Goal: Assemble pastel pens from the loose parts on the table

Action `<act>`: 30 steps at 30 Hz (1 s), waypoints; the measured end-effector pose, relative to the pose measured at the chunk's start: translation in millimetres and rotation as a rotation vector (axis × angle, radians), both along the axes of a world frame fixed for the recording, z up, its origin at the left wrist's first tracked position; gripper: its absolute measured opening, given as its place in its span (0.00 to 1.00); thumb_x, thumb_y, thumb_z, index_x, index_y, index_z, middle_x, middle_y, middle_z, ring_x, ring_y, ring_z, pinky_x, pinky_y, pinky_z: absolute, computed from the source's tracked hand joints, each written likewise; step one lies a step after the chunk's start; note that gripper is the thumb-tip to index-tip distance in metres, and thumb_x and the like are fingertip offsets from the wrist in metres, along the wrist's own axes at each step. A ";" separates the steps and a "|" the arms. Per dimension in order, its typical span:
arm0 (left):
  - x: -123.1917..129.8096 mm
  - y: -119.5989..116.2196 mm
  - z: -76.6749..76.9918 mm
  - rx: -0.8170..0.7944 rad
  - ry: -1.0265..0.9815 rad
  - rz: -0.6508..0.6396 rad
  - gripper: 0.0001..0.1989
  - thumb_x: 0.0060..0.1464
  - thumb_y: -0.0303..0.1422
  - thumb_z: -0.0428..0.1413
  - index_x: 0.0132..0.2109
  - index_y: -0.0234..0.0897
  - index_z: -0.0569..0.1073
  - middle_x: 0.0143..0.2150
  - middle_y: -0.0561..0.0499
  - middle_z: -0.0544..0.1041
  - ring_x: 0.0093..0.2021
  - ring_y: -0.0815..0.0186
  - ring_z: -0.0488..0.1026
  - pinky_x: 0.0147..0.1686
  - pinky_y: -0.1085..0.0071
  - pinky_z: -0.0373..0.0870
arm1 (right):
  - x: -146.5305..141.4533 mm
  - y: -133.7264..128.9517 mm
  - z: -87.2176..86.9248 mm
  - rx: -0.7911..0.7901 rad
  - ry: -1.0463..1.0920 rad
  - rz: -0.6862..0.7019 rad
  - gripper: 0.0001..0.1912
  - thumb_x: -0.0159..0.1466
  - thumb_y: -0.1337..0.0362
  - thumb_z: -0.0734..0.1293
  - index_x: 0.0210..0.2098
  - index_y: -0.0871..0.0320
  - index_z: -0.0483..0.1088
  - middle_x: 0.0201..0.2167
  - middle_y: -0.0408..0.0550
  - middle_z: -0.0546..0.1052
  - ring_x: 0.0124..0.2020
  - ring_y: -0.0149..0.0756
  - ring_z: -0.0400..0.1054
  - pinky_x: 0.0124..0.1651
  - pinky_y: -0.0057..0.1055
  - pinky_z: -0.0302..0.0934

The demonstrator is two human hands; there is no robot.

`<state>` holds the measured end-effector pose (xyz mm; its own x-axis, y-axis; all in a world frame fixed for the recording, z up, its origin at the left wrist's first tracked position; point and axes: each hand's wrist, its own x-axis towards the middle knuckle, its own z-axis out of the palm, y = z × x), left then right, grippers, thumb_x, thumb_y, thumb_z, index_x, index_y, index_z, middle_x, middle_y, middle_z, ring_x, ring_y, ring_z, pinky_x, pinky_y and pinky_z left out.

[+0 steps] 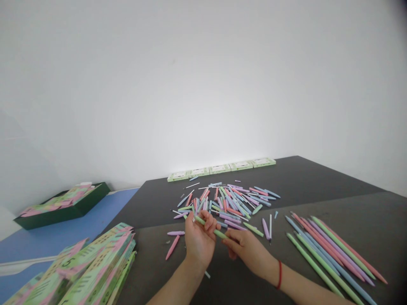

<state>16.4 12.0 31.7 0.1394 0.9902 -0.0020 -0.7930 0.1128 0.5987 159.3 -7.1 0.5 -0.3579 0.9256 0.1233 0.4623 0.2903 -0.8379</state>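
Observation:
A light green pen (219, 234) slants between my two hands over the near part of the dark table. My left hand (201, 241), palm up, has its fingers curled round the upper part. At the lower end, my right hand (243, 250) grips the pen between thumb and fingers; that tip is hidden. Just beyond lies a loose heap of pastel pen parts (230, 203) with thin white refills among them. A pink pen piece (172, 248) and a purple one (176, 233) lie left of my left hand. One white refill (270, 226) rests beside a purple piece.
Several long pastel pens (337, 254) lie side by side at the right. Flat green-and-white boxes (219, 168) line the table's back edge. At the left are stacked printed packs (95, 267) and a dark green tray (60, 218) of similar packs on a blue surface (119, 207).

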 end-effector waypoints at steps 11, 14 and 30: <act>1.1 -7.5 14.9 0.014 -0.087 -0.007 0.14 0.55 0.35 0.45 0.23 0.37 0.60 0.16 0.60 0.49 0.16 0.73 0.47 0.21 0.75 0.56 | -3.7 -7.8 6.4 0.037 0.034 0.004 0.16 0.64 0.63 0.60 0.21 0.58 0.66 0.22 0.42 0.73 0.26 0.31 0.66 0.31 0.25 0.55; -3.2 -4.9 19.9 -0.003 -0.105 -0.021 0.18 0.57 0.41 0.45 0.23 0.36 0.61 0.16 0.60 0.50 0.17 0.74 0.49 0.21 0.75 0.56 | -4.1 -8.4 8.8 0.047 0.033 0.009 0.08 0.62 0.65 0.62 0.27 0.59 0.69 0.23 0.41 0.73 0.26 0.31 0.65 0.30 0.25 0.54; -21.1 7.9 21.7 -0.018 -0.089 0.046 0.15 0.56 0.37 0.44 0.23 0.36 0.61 0.15 0.61 0.47 0.14 0.74 0.49 0.18 0.76 0.55 | -2.8 -9.3 3.7 0.181 0.021 -0.003 0.13 0.57 0.69 0.64 0.43 0.57 0.68 0.32 0.44 0.75 0.29 0.33 0.67 0.33 0.28 0.59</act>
<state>-4.7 19.9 53.4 0.0943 0.9955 -0.0093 -0.8473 0.0851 0.5242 156.5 -16.4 4.2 -0.3507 0.8886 0.2957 0.4465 0.4362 -0.7813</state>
